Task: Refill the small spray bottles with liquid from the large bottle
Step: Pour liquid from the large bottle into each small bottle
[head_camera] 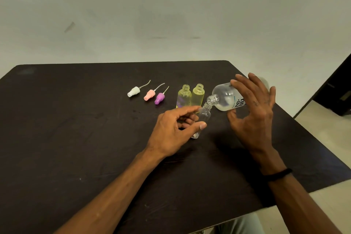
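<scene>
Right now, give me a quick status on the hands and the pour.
Left hand grips clear small bottle, tilted. Right hand holds large bottle tipped, mouth at small bottle's neck. Two yellow bottles uncapped behind; nothing blocking.

The large bottle (227,99) carries a white label with dark letters, partly hidden, reading roughly "re." over "nu"; the small blue print beside them is illegible.
</scene>
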